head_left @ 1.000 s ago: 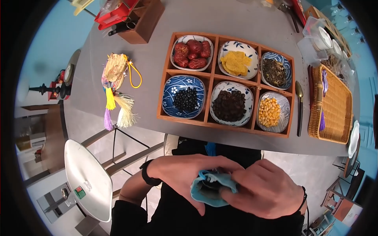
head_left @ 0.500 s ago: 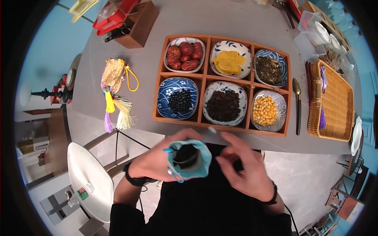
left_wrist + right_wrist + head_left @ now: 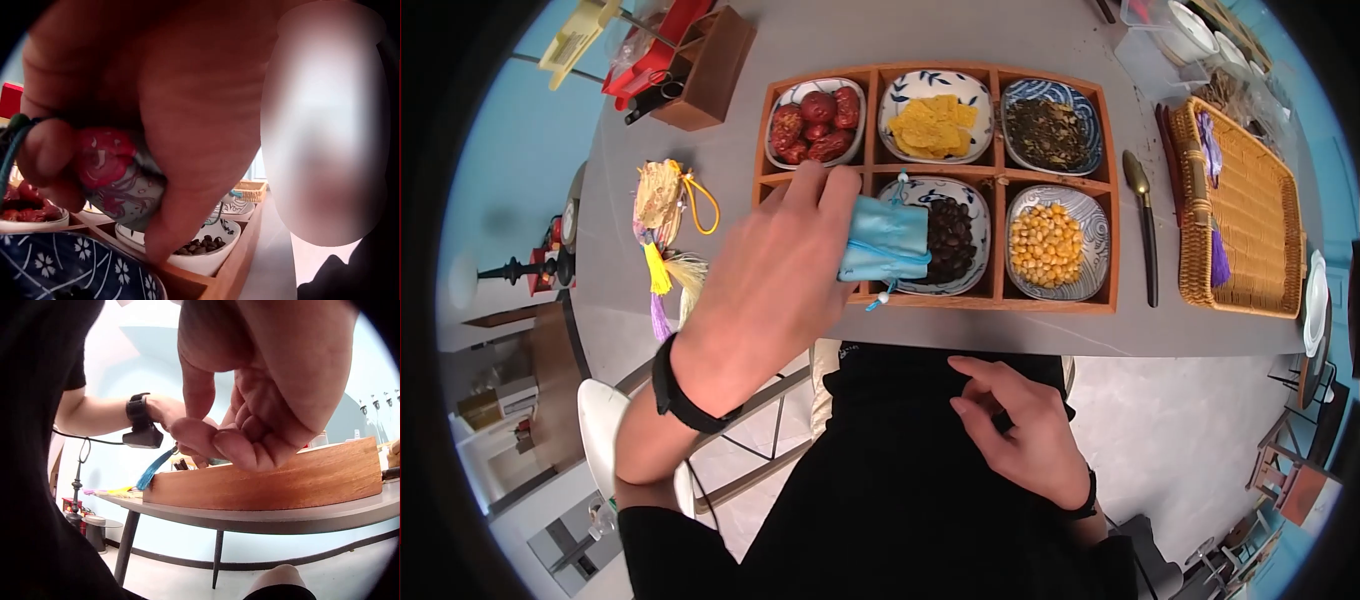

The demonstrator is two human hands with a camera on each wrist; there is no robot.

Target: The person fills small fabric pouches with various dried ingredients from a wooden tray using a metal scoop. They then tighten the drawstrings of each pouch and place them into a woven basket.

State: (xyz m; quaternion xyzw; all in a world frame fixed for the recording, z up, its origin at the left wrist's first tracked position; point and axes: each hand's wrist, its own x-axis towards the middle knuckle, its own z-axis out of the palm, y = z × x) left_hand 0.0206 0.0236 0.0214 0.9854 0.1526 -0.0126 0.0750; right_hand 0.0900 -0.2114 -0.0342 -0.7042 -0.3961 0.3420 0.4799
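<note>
My left hand [image 3: 770, 250] grips a light blue drawstring pouch [image 3: 885, 240] on its side over the divided wooden tray [image 3: 1055, 305], the pouch's mouth facing right. Pink flower embroidery shows on the pouch in the left wrist view. It overlaps the white patterned bowl of dark brown beans [image 3: 950, 238]. Under this hand, a blue flowered bowl [image 3: 62, 259] is hidden in the head view. A blue tassel [image 3: 156, 469] hangs by the hand in the right wrist view. My right hand [image 3: 1025, 430] holds nothing, its fingers loosely bent before my lap.
Other bowls in the tray hold red dates [image 3: 815, 125], yellow flat pieces [image 3: 933, 125], dried leaves [image 3: 1048, 132] and corn kernels [image 3: 1045, 245]. Right of it lie a spoon [image 3: 1145, 220] and a wicker basket [image 3: 1250, 220]. A tasselled pouch [image 3: 660, 200] lies left; a wooden box [image 3: 710, 75] stands behind.
My left hand has carried the blue pouch from near my body forward over the tray and tipped it onto its side. My right hand has left the pouch's mouth and stays low.
</note>
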